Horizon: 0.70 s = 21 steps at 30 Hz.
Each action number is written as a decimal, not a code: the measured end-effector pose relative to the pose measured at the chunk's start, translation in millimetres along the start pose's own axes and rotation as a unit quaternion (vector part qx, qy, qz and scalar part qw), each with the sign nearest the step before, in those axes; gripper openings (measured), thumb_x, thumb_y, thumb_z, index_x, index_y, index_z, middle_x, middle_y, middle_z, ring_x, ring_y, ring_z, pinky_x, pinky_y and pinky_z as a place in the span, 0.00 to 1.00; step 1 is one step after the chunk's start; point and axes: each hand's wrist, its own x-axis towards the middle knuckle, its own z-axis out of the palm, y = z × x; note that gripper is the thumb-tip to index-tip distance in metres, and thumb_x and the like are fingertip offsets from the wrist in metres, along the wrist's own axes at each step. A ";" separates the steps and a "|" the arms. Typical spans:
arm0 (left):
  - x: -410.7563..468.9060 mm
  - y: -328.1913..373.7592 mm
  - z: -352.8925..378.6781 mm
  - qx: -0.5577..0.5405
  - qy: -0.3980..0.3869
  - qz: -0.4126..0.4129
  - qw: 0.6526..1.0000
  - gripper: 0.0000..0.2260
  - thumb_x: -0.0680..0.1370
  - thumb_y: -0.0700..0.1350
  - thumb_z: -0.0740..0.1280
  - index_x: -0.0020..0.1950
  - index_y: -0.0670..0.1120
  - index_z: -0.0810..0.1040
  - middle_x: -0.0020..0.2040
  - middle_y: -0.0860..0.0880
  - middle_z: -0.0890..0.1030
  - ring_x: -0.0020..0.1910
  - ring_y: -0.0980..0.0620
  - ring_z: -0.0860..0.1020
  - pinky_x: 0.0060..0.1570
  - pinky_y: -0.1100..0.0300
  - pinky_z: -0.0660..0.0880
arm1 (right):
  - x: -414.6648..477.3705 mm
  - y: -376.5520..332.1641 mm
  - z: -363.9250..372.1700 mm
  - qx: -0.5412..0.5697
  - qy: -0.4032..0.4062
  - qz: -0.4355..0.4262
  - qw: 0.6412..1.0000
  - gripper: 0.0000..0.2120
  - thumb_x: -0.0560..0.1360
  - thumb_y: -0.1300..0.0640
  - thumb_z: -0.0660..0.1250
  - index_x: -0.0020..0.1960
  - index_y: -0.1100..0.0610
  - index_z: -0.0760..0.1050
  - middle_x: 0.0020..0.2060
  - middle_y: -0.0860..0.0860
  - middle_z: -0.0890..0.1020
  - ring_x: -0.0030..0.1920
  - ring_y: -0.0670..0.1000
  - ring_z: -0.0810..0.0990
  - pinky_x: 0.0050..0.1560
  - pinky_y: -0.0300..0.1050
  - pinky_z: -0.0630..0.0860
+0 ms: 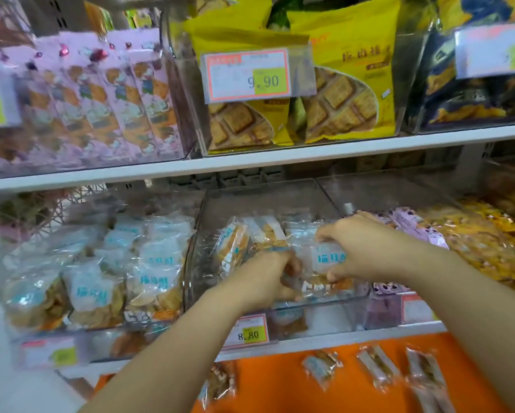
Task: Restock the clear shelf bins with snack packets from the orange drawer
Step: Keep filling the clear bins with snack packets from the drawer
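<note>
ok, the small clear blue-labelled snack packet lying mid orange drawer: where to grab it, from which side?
Pinch the small clear blue-labelled snack packet across its narrow middle, coming straight down from above. It lies flat on the floor of the orange drawer with bare orange along both long sides, so fingers likely fit either side. The sealed ends look thin and slippery.

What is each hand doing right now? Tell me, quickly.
Left hand: grip closed on a crumpled clear plastic snack packet.
Right hand: pinching a blue-labelled clear plastic snack packet.
</note>
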 end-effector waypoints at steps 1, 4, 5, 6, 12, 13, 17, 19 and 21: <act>-0.2 -1.5 -0.6 0.023 -0.004 -0.001 1.000 0.15 0.73 0.42 0.73 0.57 0.46 0.75 0.54 0.50 0.79 0.46 0.57 0.76 0.42 0.69 0.68 | 0.9 -2.9 -2.8 -0.005 0.000 0.000 1.000 0.27 0.71 0.48 0.72 0.67 0.47 0.69 0.61 0.49 0.77 0.63 0.53 0.72 0.65 0.46 0.63; -1.4 -5.9 -3.6 0.073 -0.001 -0.006 0.997 0.15 0.74 0.40 0.70 0.60 0.46 0.76 0.56 0.49 0.80 0.50 0.53 0.78 0.48 0.62 0.73 | 3.6 -9.0 -12.5 -0.021 0.009 0.002 1.000 0.26 0.68 0.49 0.74 0.63 0.47 0.71 0.59 0.51 0.78 0.60 0.55 0.74 0.58 0.46 0.69; -2.6 -7.6 -4.6 0.073 -0.001 -0.006 0.997 0.16 0.74 0.39 0.70 0.62 0.47 0.76 0.57 0.49 0.80 0.51 0.52 0.78 0.49 0.62 0.73 | 4.5 -10.9 -14.8 -0.027 0.006 0.002 1.000 0.26 0.68 0.50 0.75 0.63 0.48 0.71 0.59 0.51 0.78 0.59 0.55 0.75 0.57 0.47 0.69; -4.0 -9.3 -5.3 0.070 -0.002 -0.005 0.998 0.18 0.74 0.39 0.70 0.63 0.48 0.75 0.58 0.50 0.80 0.52 0.52 0.78 0.50 0.62 0.73 | 5.2 -13.4 -16.5 -0.037 -0.002 0.003 0.999 0.27 0.68 0.50 0.75 0.64 0.48 0.71 0.60 0.51 0.77 0.60 0.55 0.75 0.58 0.47 0.69; -13.5 -11.1 -4.2 0.102 0.018 0.010 0.995 0.14 0.76 0.43 0.68 0.62 0.50 0.77 0.58 0.50 0.80 0.56 0.50 0.78 0.54 0.60 0.73 | 22.4 -27.7 7.8 -0.099 -0.059 0.021 0.993 0.18 0.69 0.59 0.72 0.58 0.54 0.73 0.54 0.55 0.78 0.53 0.58 0.78 0.53 0.48 0.76; -14.9 -11.2 -3.8 0.105 0.024 0.014 0.994 0.14 0.76 0.43 0.68 0.61 0.50 0.77 0.58 0.50 0.80 0.56 0.50 0.78 0.55 0.59 0.73 | 24.2 -27.7 11.1 -0.100 -0.077 0.026 0.992 0.18 0.69 0.59 0.72 0.58 0.55 0.74 0.54 0.56 0.78 0.52 0.58 0.79 0.52 0.48 0.77; -16.7 -14.4 -1.4 0.133 0.043 0.036 0.989 0.14 0.77 0.44 0.66 0.62 0.53 0.77 0.59 0.51 0.80 0.57 0.50 0.77 0.56 0.58 0.73 | 31.5 -28.3 16.2 -0.108 -0.119 0.037 0.986 0.20 0.69 0.61 0.72 0.60 0.56 0.75 0.55 0.56 0.77 0.52 0.55 0.79 0.53 0.47 0.78; -15.1 -16.6 0.7 0.140 0.044 0.041 0.988 0.14 0.78 0.45 0.65 0.63 0.55 0.77 0.60 0.50 0.79 0.59 0.49 0.76 0.56 0.57 0.72 | 36.7 -28.8 18.5 -0.109 -0.130 0.037 0.985 0.21 0.68 0.60 0.74 0.59 0.56 0.75 0.54 0.56 0.79 0.52 0.56 0.80 0.52 0.46 0.78; -13.0 -18.3 2.9 0.156 0.043 0.051 0.986 0.13 0.78 0.45 0.64 0.62 0.55 0.77 0.60 0.49 0.79 0.60 0.47 0.75 0.56 0.56 0.71 | 39.6 -27.4 22.1 -0.114 -0.144 0.039 0.982 0.21 0.67 0.58 0.76 0.59 0.56 0.75 0.54 0.55 0.79 0.52 0.56 0.79 0.50 0.42 0.75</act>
